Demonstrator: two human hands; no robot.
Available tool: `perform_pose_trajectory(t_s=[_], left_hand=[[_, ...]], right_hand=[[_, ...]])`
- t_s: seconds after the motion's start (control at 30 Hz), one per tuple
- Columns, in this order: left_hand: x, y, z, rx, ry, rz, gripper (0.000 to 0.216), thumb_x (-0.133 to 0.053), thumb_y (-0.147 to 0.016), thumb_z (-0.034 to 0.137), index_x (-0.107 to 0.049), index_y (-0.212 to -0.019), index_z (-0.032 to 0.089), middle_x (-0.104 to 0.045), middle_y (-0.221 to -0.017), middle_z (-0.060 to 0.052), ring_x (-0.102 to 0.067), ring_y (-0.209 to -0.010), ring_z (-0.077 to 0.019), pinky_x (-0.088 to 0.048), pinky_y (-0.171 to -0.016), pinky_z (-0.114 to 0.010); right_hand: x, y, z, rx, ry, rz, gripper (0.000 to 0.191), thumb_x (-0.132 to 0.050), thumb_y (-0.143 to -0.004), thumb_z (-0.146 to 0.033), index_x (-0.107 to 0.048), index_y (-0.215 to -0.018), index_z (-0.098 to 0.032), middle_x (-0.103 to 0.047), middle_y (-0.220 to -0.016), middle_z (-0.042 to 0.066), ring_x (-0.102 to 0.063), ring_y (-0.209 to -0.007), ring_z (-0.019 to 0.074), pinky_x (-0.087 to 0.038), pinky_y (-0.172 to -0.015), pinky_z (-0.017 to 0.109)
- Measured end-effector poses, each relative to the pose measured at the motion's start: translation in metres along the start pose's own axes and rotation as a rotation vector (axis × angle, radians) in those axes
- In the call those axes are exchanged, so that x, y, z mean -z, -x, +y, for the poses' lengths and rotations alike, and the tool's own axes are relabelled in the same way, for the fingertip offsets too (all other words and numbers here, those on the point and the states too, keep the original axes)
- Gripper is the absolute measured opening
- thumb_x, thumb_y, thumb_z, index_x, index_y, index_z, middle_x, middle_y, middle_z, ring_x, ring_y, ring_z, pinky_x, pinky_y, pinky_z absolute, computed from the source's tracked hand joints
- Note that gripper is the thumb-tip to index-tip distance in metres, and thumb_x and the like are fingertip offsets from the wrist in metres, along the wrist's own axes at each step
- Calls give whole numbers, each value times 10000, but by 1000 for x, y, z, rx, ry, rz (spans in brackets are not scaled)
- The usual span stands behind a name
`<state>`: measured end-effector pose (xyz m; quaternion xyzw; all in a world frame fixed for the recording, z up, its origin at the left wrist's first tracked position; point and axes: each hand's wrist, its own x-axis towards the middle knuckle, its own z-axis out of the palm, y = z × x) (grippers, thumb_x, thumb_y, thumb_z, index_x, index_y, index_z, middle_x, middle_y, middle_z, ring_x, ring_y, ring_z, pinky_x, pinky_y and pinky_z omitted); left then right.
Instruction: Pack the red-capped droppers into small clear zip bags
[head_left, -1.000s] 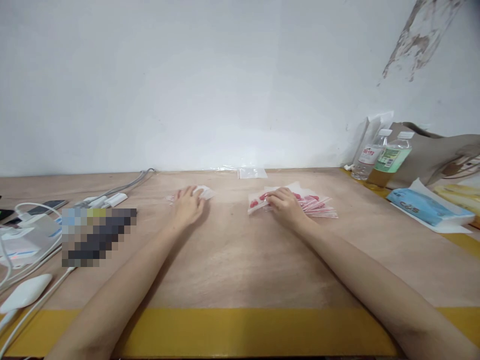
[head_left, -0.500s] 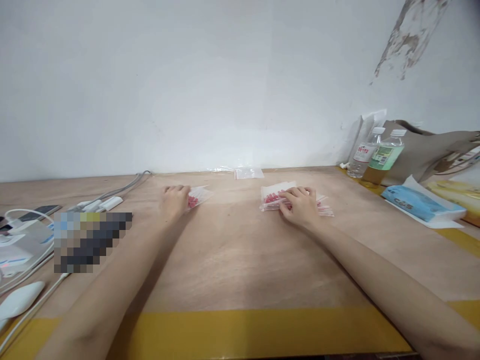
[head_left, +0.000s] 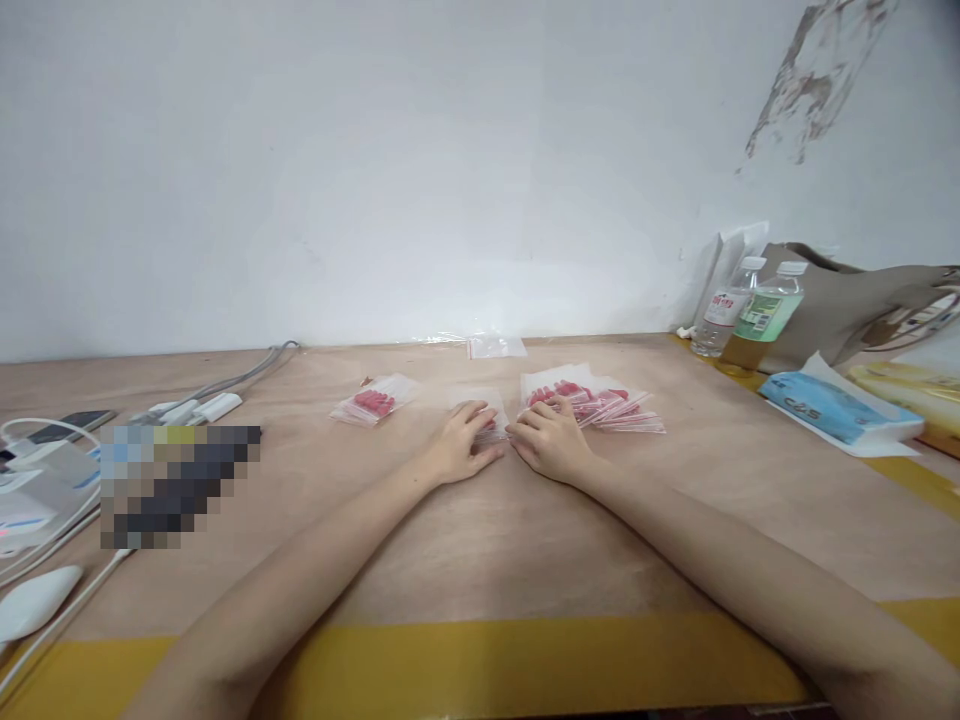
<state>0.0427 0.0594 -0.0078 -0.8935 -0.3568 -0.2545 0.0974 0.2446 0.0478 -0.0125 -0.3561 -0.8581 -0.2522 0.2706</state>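
Observation:
My left hand (head_left: 459,452) and my right hand (head_left: 549,445) meet at the middle of the wooden table (head_left: 465,540). Both pinch one small clear bag (head_left: 486,418) with a little red inside, which lies between them. Just right of my right hand is a pile of clear bags with red pieces (head_left: 600,404). A single filled bag (head_left: 373,402) lies apart on the left, touched by neither hand.
An empty clear bag (head_left: 495,346) lies by the wall. Two bottles (head_left: 750,312), a beige bag (head_left: 862,305) and a blue tissue pack (head_left: 832,408) stand at the right. Cables, chargers and a phone (head_left: 67,470) crowd the left edge.
My left hand let go of the filled bag on the left and moved right to the centre. My right hand drew a bag off the pile toward the centre, where both hands now hold it.

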Motion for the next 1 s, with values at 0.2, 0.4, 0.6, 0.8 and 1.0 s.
perform_pose_trajectory(t_s=[0.2,0.4,0.6,0.8,1.0], left_hand=[[14,27,-31,48,249,-110,351,-452,-871,307,-523,-1202,218,-517,-1247,-64,-480,-1152,-197,-386,-989,-364],[11,28,-30,51,280,-56,348,-496,-849,286,-539,-1187,216,-530,-1235,-68,-502,-1129,-204,-411,-964,-373],[11,28,-27,67,261,-43,319,-488,-852,277,-571,-1153,208,-554,-1200,-70,-522,-1101,-197,-418,-956,-347],[11,29,-28,70,235,0,290,-516,-833,294,-605,-1096,210,-592,-1116,-63,-571,-1006,-189,-464,-884,-320],[4,23,-21,30,178,86,289,-556,-803,297,-607,-1069,197,-605,-1073,-73,-577,-981,-200,-471,-864,-333]], right_hand=[[-3,-7,2,32,8,-63,181,-448,-817,-224,-626,-826,-191,-631,-765,57,-453,-816,196,-167,-852,420],[-11,-13,2,9,-75,-32,198,-459,-820,-208,-643,-892,-208,-655,-772,43,-481,-789,176,-188,-845,400],[-18,-14,4,74,-47,14,236,-444,-836,-163,-661,-781,-236,-643,-724,11,-467,-743,146,-175,-869,398],[-18,-14,5,103,-35,17,214,-453,-809,-129,-644,-762,-214,-631,-714,0,-457,-756,147,-188,-842,386],[-17,-13,2,23,-80,18,202,-450,-836,-201,-637,-761,-198,-638,-732,15,-476,-752,148,-198,-825,379]])
